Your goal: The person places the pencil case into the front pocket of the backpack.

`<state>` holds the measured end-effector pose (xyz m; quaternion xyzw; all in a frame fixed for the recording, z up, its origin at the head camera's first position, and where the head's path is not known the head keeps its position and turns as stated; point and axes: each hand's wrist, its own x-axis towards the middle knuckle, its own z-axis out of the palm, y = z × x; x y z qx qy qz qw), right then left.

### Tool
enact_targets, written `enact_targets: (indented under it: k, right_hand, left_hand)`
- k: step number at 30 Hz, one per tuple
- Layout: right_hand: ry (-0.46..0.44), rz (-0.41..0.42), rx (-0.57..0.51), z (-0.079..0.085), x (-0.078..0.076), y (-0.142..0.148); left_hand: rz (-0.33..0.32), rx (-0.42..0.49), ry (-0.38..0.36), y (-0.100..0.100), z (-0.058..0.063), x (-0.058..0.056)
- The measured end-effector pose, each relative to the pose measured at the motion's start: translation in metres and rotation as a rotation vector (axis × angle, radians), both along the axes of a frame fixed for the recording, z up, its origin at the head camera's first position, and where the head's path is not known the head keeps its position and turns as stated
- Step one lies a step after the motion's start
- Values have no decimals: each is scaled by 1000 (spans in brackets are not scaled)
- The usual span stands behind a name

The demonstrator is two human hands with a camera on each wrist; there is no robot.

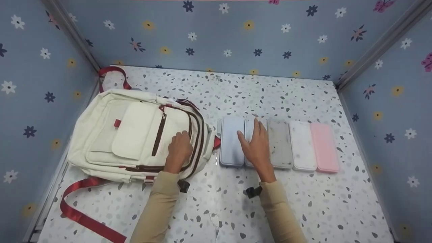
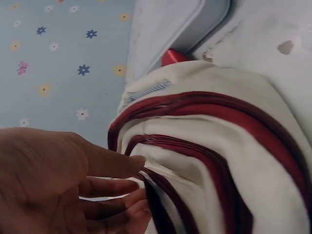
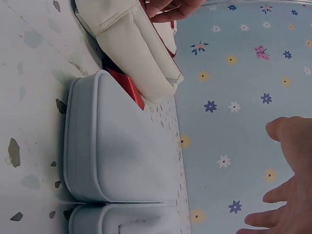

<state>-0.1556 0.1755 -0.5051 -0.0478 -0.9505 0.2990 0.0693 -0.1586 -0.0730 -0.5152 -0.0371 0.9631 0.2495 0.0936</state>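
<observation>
A cream backpack (image 1: 131,131) with dark red zips lies on its back on the left of the table. My left hand (image 1: 180,148) is on its front near the zipped end, thumb and curled fingers pinching the fabric edge by a zip; in the left wrist view the fingers (image 2: 114,204) are partly hidden. My right hand (image 1: 258,146) hovers with spread fingers over a row of rectangular lidded cases, touching none in the right wrist view. Nearest are a plain light blue case (image 1: 233,141) and a second light blue case (image 1: 249,126), partly covered by the hand.
Farther right in the row lie a grey case (image 1: 279,145), a white case (image 1: 302,145) and a pink case (image 1: 324,146). A red strap (image 1: 81,216) trails off the backpack toward the front. Flowered panels (image 1: 222,37) enclose the speckled table (image 1: 236,94) at the back and sides.
</observation>
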Motion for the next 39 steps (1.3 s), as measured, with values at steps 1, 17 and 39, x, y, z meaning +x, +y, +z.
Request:
enact_targets:
  k: [1, 17, 39]
  right_hand:
    - [2, 3, -11, -2, 1, -1]
    - [-84, 46, -110, -28, 16, -18]
    - [-174, 69, -156, -41, 27, -26]
  left_hand:
    - [-6, -4, -14, -1, -1, 1]
    - [-30, 50, -167, -15, 7, 4]
    - [65, 221, 109, -76, 110, 17]
